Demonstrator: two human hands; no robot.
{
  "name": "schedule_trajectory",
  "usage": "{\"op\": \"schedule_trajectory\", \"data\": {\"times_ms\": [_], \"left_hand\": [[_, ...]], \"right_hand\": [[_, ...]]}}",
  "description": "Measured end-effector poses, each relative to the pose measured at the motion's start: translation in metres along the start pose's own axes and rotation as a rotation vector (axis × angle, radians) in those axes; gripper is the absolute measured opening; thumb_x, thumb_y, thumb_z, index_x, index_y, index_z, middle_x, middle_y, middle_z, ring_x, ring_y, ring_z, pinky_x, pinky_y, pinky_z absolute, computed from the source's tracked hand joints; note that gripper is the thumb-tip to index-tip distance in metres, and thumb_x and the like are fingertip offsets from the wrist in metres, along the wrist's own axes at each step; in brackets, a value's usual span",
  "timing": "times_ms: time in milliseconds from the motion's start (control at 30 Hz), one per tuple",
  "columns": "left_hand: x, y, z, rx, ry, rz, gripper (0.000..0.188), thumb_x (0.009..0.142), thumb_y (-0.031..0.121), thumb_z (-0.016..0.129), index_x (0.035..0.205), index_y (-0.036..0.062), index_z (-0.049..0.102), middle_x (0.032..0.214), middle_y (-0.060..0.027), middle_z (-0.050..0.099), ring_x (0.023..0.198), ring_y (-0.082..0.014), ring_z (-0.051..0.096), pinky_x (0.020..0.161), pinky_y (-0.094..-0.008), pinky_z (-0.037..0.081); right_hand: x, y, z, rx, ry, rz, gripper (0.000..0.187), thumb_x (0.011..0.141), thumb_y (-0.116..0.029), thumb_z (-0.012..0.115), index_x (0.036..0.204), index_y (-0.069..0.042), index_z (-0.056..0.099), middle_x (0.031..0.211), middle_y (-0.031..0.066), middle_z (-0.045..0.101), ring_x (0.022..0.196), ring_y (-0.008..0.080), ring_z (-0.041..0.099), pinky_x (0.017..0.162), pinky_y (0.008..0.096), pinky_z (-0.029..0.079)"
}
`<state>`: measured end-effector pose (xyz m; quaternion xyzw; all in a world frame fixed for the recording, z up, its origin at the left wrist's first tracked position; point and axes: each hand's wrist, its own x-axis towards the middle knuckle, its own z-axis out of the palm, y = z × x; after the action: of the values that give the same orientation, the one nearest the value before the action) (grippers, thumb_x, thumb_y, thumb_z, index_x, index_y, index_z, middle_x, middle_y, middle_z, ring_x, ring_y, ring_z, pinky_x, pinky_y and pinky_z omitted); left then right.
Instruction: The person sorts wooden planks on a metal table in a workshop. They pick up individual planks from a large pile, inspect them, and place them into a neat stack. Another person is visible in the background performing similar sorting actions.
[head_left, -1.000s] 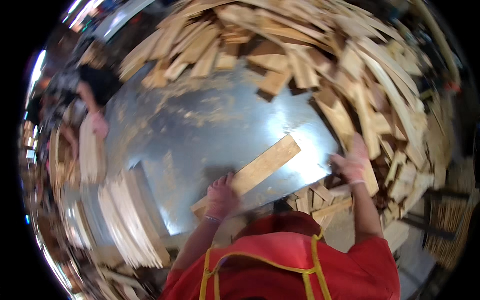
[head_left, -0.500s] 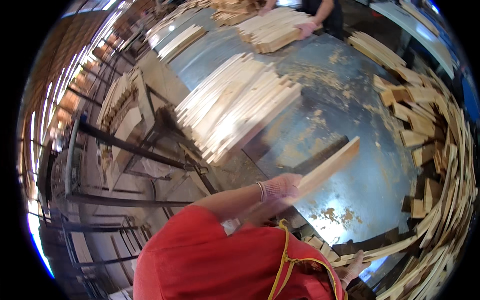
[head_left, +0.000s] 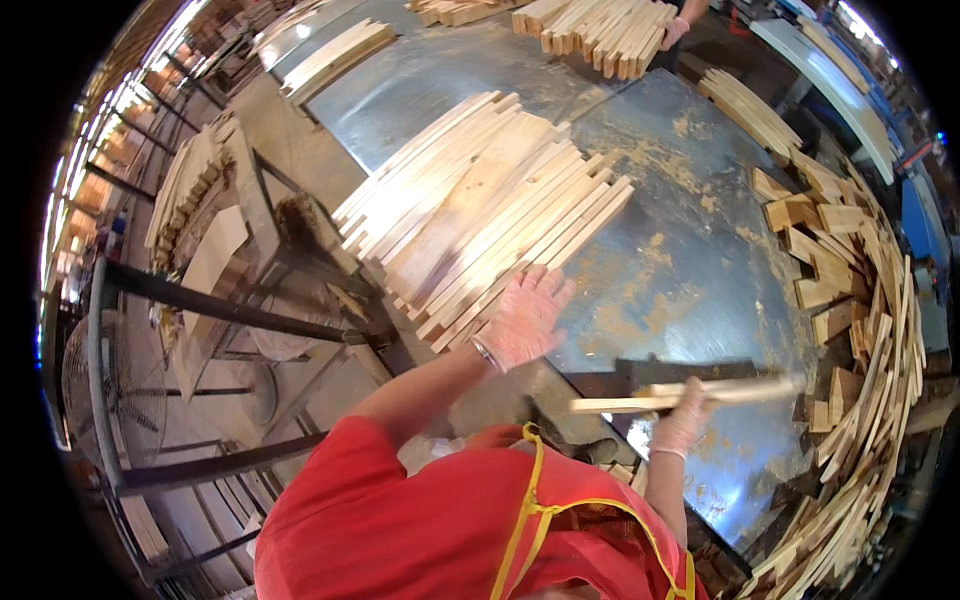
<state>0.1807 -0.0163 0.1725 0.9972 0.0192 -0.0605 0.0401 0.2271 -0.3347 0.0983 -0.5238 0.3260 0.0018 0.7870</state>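
Observation:
My left hand (head_left: 530, 318), in a pale pink glove, lies with its fingers spread at the near edge of a broad layer of light wooden strips (head_left: 480, 200). Whether it presses on them or hovers just over them I cannot tell. The strips lie side by side with uneven ends on the metal table (head_left: 640, 310). In my gloved right hand (head_left: 682, 425) are what look like two narrow wooden strips (head_left: 655, 397), held roughly level over the table's near part. Their right end is smeared by motion.
A long heap of loose strips and offcuts (head_left: 890, 370) curves along the right side. Across the table a co-worker's gloved hand (head_left: 676, 32) touches another stack of strips (head_left: 600, 30). On the left stand a metal rail frame (head_left: 230, 305) and a fan (head_left: 115, 395). Sawdust is scattered over the table.
My left hand has let go of a board and moved up to the layer of strips, fingers spread. My right hand has risen from the lower right heap, holding strips. The co-worker's stack has shifted.

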Motion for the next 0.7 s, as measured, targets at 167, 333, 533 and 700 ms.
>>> {"op": "schedule_trajectory", "data": {"times_ms": [167, 333, 533, 700], "left_hand": [[-0.010, 0.025, 0.004, -0.261, -0.055, 0.082, 0.093, 0.086, 0.064, 0.071, 0.154, 0.0047, 0.048, 0.150, -0.0184, 0.053, 0.141, -0.0368, 0.050, 0.119, -0.0500, 0.038], [-0.005, 0.003, -0.041, -0.007, -0.239, -0.059, 0.106, 0.078, 0.076, 0.069, 0.148, -0.0013, 0.050, 0.145, -0.0183, 0.056, 0.140, -0.0346, 0.050, 0.118, -0.0476, 0.038], [-0.020, -0.006, -0.015, -0.181, -0.221, -0.159, 0.063, 0.091, 0.051, 0.070, 0.131, 0.0029, 0.060, 0.110, -0.0147, 0.070, 0.107, -0.0314, 0.070, 0.090, -0.0448, 0.057], [-0.022, -0.100, -0.006, -0.045, 0.012, 0.136, 0.020, 0.095, 0.028, 0.072, 0.092, 0.0097, 0.064, 0.088, -0.0092, 0.070, 0.076, -0.0228, 0.065, 0.069, -0.0405, 0.059]], "right_hand": [[-0.002, 0.083, 0.095, -0.199, -0.403, 0.291, 0.097, 0.091, -0.017, 0.081, 0.165, -0.003, 0.019, 0.149, 0.0193, 0.053, 0.126, 0.0297, 0.060, 0.107, 0.0406, 0.054], [-0.039, 0.076, 0.184, -0.236, -0.790, 0.476, 0.075, 0.091, -0.020, 0.082, 0.151, -0.001, 0.041, 0.130, 0.0164, 0.064, 0.114, 0.0280, 0.065, 0.096, 0.0418, 0.058], [-0.085, 0.042, 0.189, -0.157, -0.783, 0.485, 0.086, 0.096, -0.028, 0.079, 0.159, 0.003, 0.030, 0.140, 0.0160, 0.058, 0.123, 0.0249, 0.062, 0.103, 0.0427, 0.056], [-0.012, -0.006, 0.092, -0.417, -0.732, 0.040, 0.084, 0.102, -0.028, 0.071, 0.166, -0.001, 0.025, 0.135, 0.0143, 0.064, 0.123, 0.0270, 0.064, 0.104, 0.0448, 0.054]]}}
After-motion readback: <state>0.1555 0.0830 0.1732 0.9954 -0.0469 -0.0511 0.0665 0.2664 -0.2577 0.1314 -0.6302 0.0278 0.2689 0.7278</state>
